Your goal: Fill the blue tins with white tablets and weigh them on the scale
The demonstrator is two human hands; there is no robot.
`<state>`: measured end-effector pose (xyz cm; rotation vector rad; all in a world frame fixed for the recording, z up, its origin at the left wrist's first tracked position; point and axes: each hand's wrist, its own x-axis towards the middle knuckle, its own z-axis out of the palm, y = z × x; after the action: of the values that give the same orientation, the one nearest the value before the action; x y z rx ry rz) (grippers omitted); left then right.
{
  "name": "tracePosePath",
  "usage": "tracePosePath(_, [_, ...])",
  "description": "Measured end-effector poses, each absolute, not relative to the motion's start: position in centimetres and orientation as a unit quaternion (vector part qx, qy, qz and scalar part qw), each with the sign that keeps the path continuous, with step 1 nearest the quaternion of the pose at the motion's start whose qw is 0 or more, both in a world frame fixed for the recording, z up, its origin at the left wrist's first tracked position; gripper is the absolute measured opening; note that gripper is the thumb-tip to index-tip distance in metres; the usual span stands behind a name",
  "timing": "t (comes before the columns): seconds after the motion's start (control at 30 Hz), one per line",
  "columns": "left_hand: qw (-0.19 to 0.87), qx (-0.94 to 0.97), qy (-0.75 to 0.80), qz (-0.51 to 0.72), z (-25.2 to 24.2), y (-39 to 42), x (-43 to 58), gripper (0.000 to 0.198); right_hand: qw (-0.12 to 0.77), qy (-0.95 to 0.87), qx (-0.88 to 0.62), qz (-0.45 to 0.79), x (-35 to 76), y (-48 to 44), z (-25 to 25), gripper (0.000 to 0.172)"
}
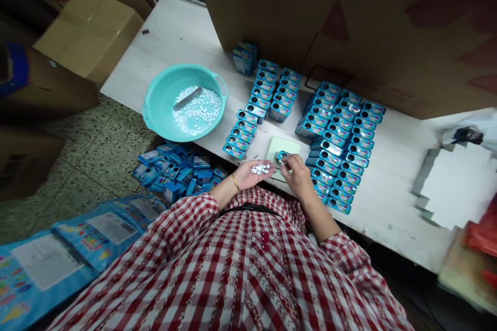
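My left hand (254, 173) lies palm up at the table's near edge, cupped round a small heap of white tablets (260, 168). My right hand (295, 171) is beside it, fingers pinched over a small blue tin (280, 155) that stands on a pale green scale (282, 152). What the fingertips pinch is too small to name. Rows of open blue tins (341, 137) stand to the right and further rows (261, 108) to the left of the scale.
A teal basin (183, 101) with white tablets and a metal strip sits at the table's left end. Loose blue tins (174, 168) fill a box on the floor. Large cardboard boxes (349, 20) wall the back. White cartons (454, 186) lie right.
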<state>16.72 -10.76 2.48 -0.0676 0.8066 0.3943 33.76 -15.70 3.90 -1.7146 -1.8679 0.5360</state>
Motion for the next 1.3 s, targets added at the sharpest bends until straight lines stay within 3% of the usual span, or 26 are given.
tracePosePath(0.13, [0.896, -0.033, 0.399, 0.194, 2.4, -10.4, 16.6, 0.022, 0.16, -0.705, -0.668, 0.175, 35.4, -14.5, 3.0, 0.022])
tracePosePath(0.37, [0.884, -0.062, 0.417, 0.204, 2.3, -11.9, 14.8, 0.023, 0.183, -0.74, -0.619, 0.188, 33.3, -16.2, 4.3, 0.027])
tracePosePath(0.57, [0.872, -0.112, 0.433, 0.198, 2.2, -13.3, 13.1, 0.021, 0.048, -0.835, -0.488, 0.25, 27.4, -16.8, 6.1, 0.027])
tracePosePath(0.7, [0.86, -0.129, 0.452, 0.2, 2.4, -13.6, 12.1, 0.022, 0.016, -0.849, -0.462, 0.258, 26.3, -16.3, 6.1, 0.019])
tracePosePath(1.13, [0.871, -0.085, 0.442, 0.195, 2.2, -13.3, 12.5, 0.019, 0.103, -0.821, -0.482, 0.288, 26.8, -17.0, 4.7, 0.02])
tracePosePath(1.3, [0.885, -0.062, 0.407, 0.216, 2.7, -11.9, 14.8, 0.021, 0.261, -0.719, -0.572, 0.296, 30.1, -16.2, 4.8, 0.017])
